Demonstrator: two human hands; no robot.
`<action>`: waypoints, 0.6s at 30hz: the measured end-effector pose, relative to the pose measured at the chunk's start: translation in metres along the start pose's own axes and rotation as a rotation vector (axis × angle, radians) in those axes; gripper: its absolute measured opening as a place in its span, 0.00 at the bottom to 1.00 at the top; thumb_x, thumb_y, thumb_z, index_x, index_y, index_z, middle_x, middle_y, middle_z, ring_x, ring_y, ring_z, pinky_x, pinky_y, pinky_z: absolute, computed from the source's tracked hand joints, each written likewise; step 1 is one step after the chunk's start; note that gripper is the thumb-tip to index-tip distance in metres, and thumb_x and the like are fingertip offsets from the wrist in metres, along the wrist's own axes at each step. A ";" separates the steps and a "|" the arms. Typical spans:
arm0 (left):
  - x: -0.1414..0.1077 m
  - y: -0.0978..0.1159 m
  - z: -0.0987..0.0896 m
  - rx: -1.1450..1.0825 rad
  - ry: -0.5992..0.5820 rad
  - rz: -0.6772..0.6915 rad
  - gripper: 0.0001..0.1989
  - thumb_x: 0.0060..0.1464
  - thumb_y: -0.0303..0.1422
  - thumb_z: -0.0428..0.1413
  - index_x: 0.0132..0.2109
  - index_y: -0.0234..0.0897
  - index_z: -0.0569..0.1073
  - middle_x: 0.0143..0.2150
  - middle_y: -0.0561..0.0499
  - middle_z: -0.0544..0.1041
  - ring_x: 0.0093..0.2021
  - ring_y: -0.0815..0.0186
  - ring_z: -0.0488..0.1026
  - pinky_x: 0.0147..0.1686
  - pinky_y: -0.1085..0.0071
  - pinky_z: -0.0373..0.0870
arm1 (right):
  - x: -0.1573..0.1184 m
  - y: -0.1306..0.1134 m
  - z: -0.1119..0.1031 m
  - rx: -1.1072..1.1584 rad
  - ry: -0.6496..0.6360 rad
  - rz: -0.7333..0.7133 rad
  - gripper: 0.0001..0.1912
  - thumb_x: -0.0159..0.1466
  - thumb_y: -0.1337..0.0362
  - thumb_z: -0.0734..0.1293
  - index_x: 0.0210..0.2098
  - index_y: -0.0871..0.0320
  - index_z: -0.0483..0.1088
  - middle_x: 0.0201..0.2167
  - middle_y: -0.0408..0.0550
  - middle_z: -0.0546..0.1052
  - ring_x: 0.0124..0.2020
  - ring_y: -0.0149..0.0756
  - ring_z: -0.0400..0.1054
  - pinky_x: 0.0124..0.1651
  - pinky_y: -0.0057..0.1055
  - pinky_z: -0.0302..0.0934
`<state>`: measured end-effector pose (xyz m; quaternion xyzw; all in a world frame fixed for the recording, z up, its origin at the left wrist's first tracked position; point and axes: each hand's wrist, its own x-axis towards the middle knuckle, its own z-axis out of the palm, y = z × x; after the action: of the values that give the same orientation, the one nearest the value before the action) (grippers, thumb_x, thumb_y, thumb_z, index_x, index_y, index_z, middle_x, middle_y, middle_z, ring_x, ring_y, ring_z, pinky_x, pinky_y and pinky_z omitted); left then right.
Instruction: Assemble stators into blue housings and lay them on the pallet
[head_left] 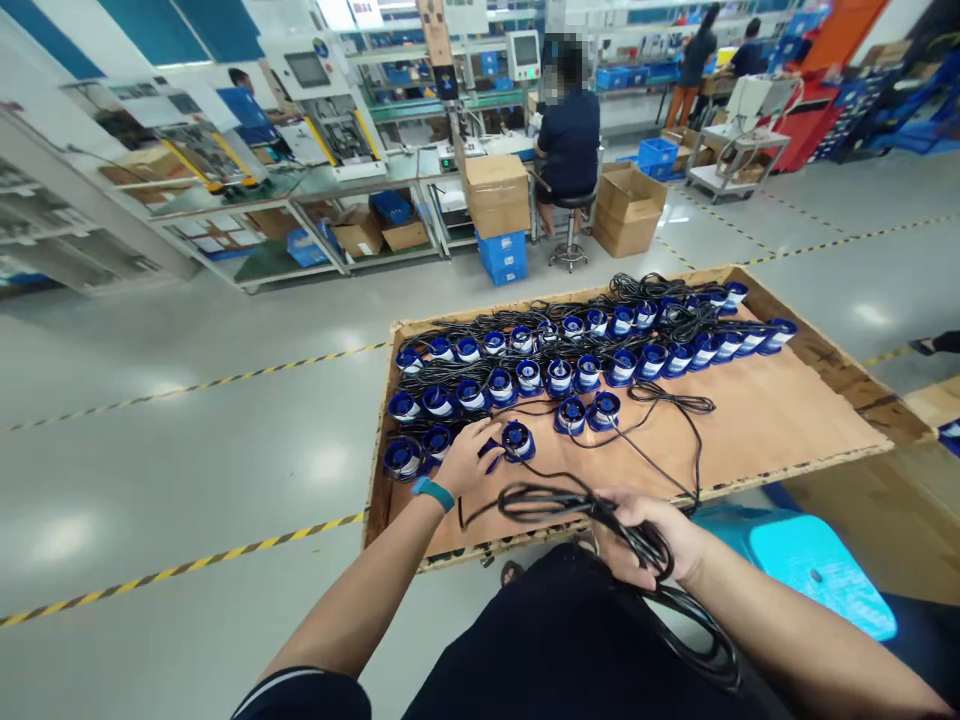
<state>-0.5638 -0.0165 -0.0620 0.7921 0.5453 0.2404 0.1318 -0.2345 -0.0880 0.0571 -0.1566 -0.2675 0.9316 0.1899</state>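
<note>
My right hand point(652, 535) is closed around a looped bundle of black cable point(544, 502), whose coils stick out on both sides of the fist. Over the front left of a shallow wooden tray point(832, 400), my left hand point(466, 460) has its fingers curled around a small blue cylindrical device point(491, 456), mostly hidden by the hand. Just right of it stands another blue device point(517, 441) with a round, dark top. Two more, including one blue cylinder point(604, 410), stand a little farther right with cables trailing from them.
Rows of similar blue devices point(559, 376) with bundled black cables fill the tray's back and left. A turquoise stool point(814, 560) stands at the front right. Beyond the tray, a person point(570, 140) sits at a workbench near cardboard boxes point(630, 208) and blue crates point(501, 257).
</note>
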 end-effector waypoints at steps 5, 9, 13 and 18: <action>-0.056 0.031 -0.037 -0.358 0.445 -0.351 0.23 0.68 0.43 0.42 0.55 0.35 0.74 0.55 0.39 0.77 0.56 0.56 0.73 0.58 0.53 0.70 | 0.018 -0.005 -0.003 0.196 0.078 0.000 0.12 0.61 0.55 0.64 0.34 0.58 0.63 0.18 0.34 0.62 0.12 0.23 0.47 0.17 0.23 0.44; -0.107 0.098 -0.050 -0.450 0.691 -0.220 0.22 0.67 0.46 0.43 0.39 0.37 0.75 0.39 0.44 0.77 0.43 0.59 0.76 0.47 0.59 0.75 | 0.037 -0.007 -0.006 0.289 0.177 0.061 0.11 0.59 0.56 0.65 0.32 0.58 0.63 0.17 0.33 0.57 0.14 0.23 0.45 0.18 0.23 0.42; -0.093 0.159 -0.017 -0.493 0.245 -0.145 0.23 0.48 0.53 0.63 0.42 0.38 0.76 0.39 0.44 0.78 0.43 0.53 0.77 0.43 0.57 0.78 | 0.061 -0.015 0.007 0.280 0.339 0.126 0.11 0.59 0.57 0.63 0.27 0.58 0.60 0.17 0.36 0.60 0.15 0.24 0.51 0.16 0.21 0.40; 0.030 0.212 0.048 -0.585 0.028 -0.053 0.23 0.47 0.51 0.62 0.47 0.45 0.77 0.39 0.44 0.80 0.47 0.42 0.78 0.43 0.46 0.79 | 0.085 -0.031 -0.001 -0.137 0.614 -0.020 0.10 0.58 0.64 0.67 0.23 0.60 0.66 0.16 0.37 0.65 0.18 0.25 0.59 0.21 0.20 0.54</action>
<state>-0.3605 -0.0649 0.0045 0.7026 0.4750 0.3949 0.3532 -0.3002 -0.0260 0.0581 -0.4406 -0.2613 0.8186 0.2599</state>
